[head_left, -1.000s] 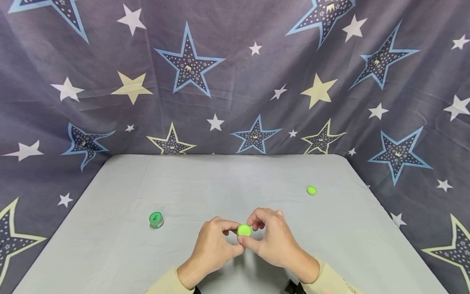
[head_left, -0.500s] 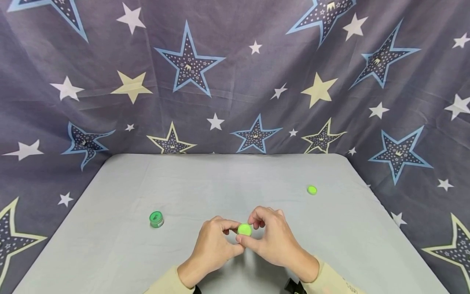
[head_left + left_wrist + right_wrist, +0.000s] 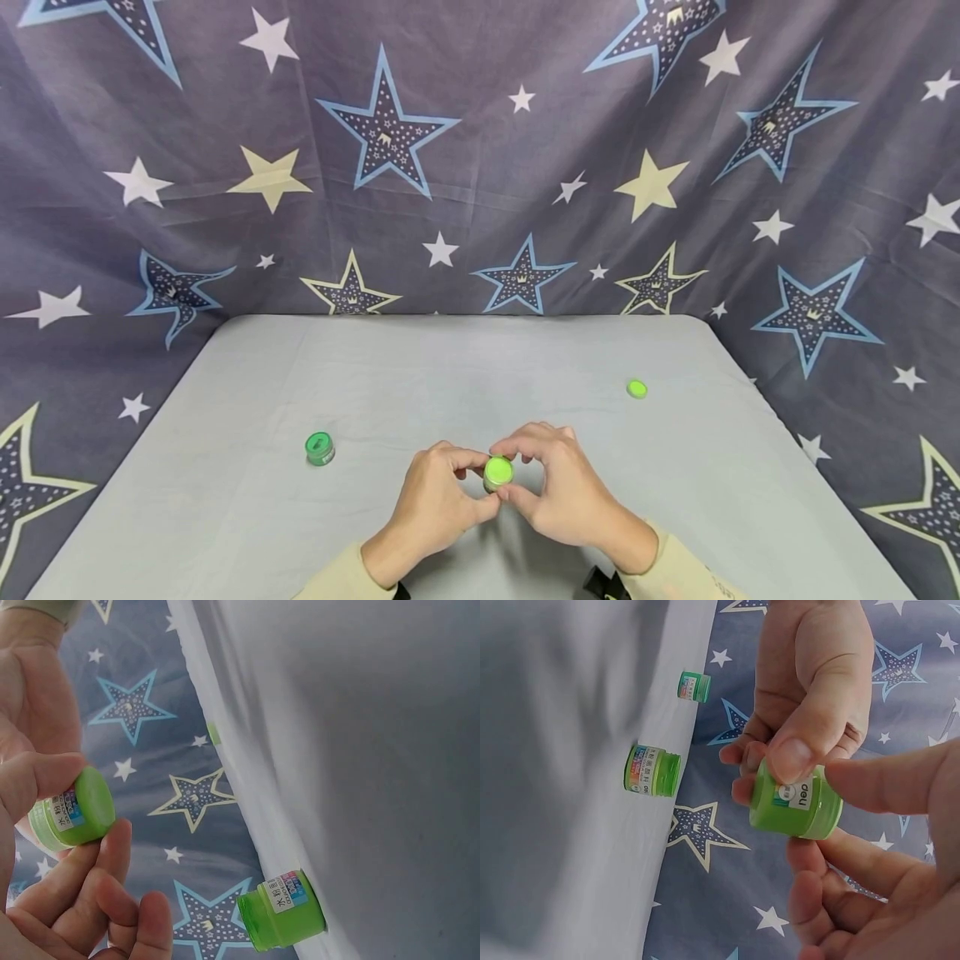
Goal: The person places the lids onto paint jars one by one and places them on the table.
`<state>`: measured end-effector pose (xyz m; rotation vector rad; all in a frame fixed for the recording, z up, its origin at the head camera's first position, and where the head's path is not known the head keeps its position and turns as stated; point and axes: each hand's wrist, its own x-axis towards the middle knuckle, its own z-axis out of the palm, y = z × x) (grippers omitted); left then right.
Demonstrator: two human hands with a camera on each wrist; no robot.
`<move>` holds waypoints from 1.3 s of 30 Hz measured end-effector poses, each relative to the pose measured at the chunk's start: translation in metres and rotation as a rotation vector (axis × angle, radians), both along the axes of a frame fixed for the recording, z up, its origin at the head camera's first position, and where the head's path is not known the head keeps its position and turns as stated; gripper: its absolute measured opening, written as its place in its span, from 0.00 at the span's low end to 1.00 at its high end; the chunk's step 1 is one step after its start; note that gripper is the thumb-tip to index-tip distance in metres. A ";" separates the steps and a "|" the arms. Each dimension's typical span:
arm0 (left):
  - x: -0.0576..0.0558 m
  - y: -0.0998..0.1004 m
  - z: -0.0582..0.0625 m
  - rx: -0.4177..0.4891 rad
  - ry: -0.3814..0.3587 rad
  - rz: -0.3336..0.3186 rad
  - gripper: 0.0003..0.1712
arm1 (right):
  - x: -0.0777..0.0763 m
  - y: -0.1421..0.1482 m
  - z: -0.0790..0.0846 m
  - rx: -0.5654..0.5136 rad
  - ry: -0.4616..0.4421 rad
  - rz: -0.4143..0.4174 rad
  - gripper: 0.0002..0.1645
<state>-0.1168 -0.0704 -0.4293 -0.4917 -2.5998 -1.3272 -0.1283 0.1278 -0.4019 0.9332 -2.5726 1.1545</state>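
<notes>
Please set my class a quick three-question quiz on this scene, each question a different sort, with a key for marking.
1. Multiple choice. What grip is on the raised jar? A, left hand alone; B, right hand alone; C, both hands.
2. True or false. In the head view, the dark jar stands to the right of both hands.
3. Fill in. In the right wrist view, ___ jars stand on the table.

Key
1. C: the left hand and the right hand both pinch it.
2. False: the dark jar stands to their left.
3. Two: the dark jar and a lime jar.
</notes>
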 end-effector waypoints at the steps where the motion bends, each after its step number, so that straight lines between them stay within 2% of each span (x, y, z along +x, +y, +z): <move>1: 0.000 0.000 0.000 0.000 0.002 0.000 0.14 | 0.000 0.000 0.000 -0.001 -0.004 0.000 0.24; 8: 0.001 -0.001 0.001 -0.003 -0.022 0.001 0.13 | 0.001 -0.002 0.000 -0.013 -0.024 -0.032 0.21; 17: 0.001 0.000 0.002 -0.006 -0.009 0.017 0.15 | 0.002 -0.004 -0.001 -0.027 0.019 -0.088 0.19; 24: 0.002 0.001 0.003 0.000 -0.009 0.023 0.16 | 0.003 -0.006 -0.006 -0.016 0.078 -0.136 0.24; 32: 0.002 0.001 0.002 0.007 -0.007 0.015 0.15 | 0.004 -0.007 -0.007 0.001 0.085 -0.169 0.26; 36: 0.001 0.001 0.001 0.006 0.003 0.015 0.15 | 0.004 -0.006 -0.005 0.008 0.093 -0.159 0.26; 39: 0.001 0.000 0.000 0.002 0.013 0.014 0.15 | 0.003 -0.005 -0.004 0.005 0.103 -0.122 0.25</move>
